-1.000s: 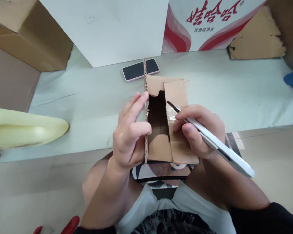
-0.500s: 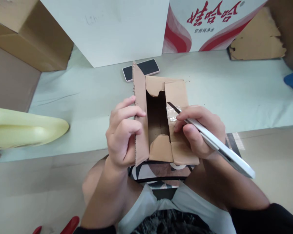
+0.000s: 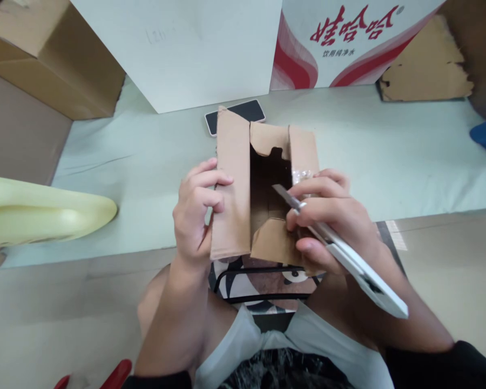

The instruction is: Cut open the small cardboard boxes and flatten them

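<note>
A small brown cardboard box is held in front of me with its top flaps parted, its dark inside showing. My left hand grips the wide left flap, fingers over its face and thumb behind. In my right hand is a white utility knife, its blade out and pointing up-left over the box's opening. The same hand's fingers rest against the right flap, where a strip of clear tape shines. Two short end flaps stand at the far and near ends of the opening.
A phone lies behind the box on the pale green tabletop. White cartons stand at the back, a brown box at the left. A yellow object juts in from the left; a torn cardboard piece is back right.
The left flap has swung outward and shows more of its face. The right hand and knife have turned, the blade now over the opening rather than by the right flap's edge.
</note>
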`<state>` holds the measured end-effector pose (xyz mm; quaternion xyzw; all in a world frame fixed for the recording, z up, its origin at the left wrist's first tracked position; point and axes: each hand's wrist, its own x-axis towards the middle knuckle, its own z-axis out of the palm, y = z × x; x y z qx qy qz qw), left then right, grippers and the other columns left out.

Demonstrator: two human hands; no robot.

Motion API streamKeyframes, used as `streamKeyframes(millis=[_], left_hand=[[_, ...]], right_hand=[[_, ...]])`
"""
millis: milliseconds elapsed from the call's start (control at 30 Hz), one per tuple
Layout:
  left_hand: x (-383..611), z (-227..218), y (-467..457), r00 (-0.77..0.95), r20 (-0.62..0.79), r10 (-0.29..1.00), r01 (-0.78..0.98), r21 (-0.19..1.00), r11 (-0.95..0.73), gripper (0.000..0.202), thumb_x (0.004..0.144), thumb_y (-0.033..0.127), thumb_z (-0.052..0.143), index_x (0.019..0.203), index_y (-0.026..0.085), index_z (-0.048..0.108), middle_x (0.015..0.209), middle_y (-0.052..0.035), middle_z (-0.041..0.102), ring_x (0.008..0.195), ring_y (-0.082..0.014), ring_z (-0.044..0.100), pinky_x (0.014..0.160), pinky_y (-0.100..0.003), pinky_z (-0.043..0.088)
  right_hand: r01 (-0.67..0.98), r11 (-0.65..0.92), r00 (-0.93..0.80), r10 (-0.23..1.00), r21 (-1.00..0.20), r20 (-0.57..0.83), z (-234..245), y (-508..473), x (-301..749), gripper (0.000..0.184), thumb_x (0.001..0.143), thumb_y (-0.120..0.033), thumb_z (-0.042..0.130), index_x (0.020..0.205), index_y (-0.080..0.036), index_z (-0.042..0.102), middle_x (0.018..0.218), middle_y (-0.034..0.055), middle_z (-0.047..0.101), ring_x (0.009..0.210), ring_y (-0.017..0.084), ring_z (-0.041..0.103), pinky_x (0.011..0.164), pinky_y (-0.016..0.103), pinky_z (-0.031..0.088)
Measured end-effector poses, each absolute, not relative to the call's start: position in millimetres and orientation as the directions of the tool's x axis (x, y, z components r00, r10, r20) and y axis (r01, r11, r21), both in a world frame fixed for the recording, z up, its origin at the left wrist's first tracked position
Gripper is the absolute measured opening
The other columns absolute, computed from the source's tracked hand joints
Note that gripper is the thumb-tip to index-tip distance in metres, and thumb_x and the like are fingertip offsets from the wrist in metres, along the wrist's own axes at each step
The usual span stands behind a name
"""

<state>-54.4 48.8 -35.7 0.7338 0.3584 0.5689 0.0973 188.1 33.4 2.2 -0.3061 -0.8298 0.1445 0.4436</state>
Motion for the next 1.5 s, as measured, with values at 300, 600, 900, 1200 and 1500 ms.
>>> streamKeyframes(millis=[300, 600, 900, 1200, 1500], left_hand=[[-97.2, -52.1, 62.5, 0.083, 0.455, 0.887, 0.479, 0.762, -0.436, 0.011, 0.101, 0.032, 0.059, 0.095, 0.026, 0.051, 0.145, -0.0053, 0.070, 0.150, -0.0259, 0.056, 0.124, -0.047, 0.048], [-97.8, -50.7, 68.4, 0.198, 0.211, 0.957, 0.599, 0.747, -0.288, 0.020, 0.092, 0.030, 0.059, 0.094, 0.021, 0.076, 0.132, -0.0114, 0.076, 0.133, -0.0351, 0.068, 0.117, -0.054, 0.054], [-68.7, -44.2, 48.3, 0.415, 0.078, 0.906, 0.337, 0.913, -0.232, 0.047, 0.084, 0.058, 0.083, 0.115, 0.023, 0.078, 0.119, -0.0116, 0.082, 0.113, -0.0311, 0.078, 0.103, -0.046, 0.065], [-70.2, -55.7, 49.9, -0.019, 0.210, 0.978, 0.442, 0.879, -0.180, 0.057, 0.073, 0.074, 0.086, 0.095, 0.022, 0.075, 0.093, -0.0075, 0.079, 0.103, -0.0298, 0.078, 0.099, -0.044, 0.067], [-72.4, -40.3, 56.4, -0.252, 0.162, 0.954, 0.420, 0.907, -0.043, 0.064, 0.056, 0.071, 0.091, 0.089, 0.020, 0.072, 0.081, -0.0076, 0.079, 0.087, -0.0311, 0.080, 0.077, -0.039, 0.070]], right_hand=[[0.435, 0.602, 0.414, 0.527, -0.670, 0.742, -6.6, 44.3, 188.1, 0.025, 0.101, -0.057, 0.059, 0.103, -0.033, 0.055, 0.104, -0.0029, 0.057, 0.076, 0.014, 0.070, 0.080, 0.041, 0.060], [0.298, 0.433, 0.385, 0.761, -0.851, 0.522, -47.0, 60.7, 208.8, 0.020, 0.105, -0.045, 0.056, 0.108, -0.028, 0.046, 0.071, -0.0077, 0.064, 0.064, 0.016, 0.068, 0.073, 0.036, 0.049], [0.160, 0.020, 0.229, 0.972, -0.987, 0.057, -82.5, 85.7, 220.3, 0.039, 0.085, -0.043, 0.072, 0.106, -0.027, 0.043, 0.086, -0.0011, 0.061, 0.073, 0.017, 0.057, 0.069, 0.035, 0.043], [-0.087, -0.095, 0.012, 0.995, -0.992, -0.097, -86.4, 87.6, 205.1, 0.055, 0.083, -0.072, 0.067, 0.101, -0.028, 0.040, 0.075, -0.0063, 0.046, 0.065, 0.013, 0.042, 0.062, 0.029, 0.035], [-0.046, 0.079, 0.071, 0.995, -0.996, 0.075, -86.3, 80.6, 207.2, 0.058, 0.087, -0.075, 0.069, 0.110, -0.029, 0.042, 0.083, -0.0037, 0.047, 0.070, 0.014, 0.045, 0.065, 0.030, 0.036]])
